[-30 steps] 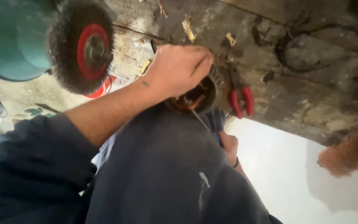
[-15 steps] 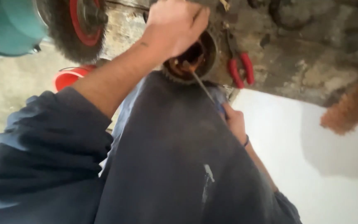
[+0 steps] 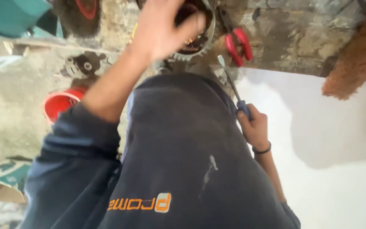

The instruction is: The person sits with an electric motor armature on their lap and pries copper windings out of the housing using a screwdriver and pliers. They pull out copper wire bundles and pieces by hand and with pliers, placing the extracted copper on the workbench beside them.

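Left hand [image 3: 162, 29] lifted off toothed round part [image 3: 193, 32], fingers apart | right hand [image 3: 255, 127] fingers clamped on screwdriver [image 3: 230, 82]

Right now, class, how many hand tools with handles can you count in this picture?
2. A screwdriver is gripped in the right hand; red-handled pliers lie on the workbench above it. The left hand may hide others.

Open white floor [image 3: 339, 169] lower right gives free passage. Upper centre crowded: toothed round part [image 3: 195, 40], red-handled pliers [image 3: 236, 44], wire wheel [image 3: 79, 15] upper left block access.
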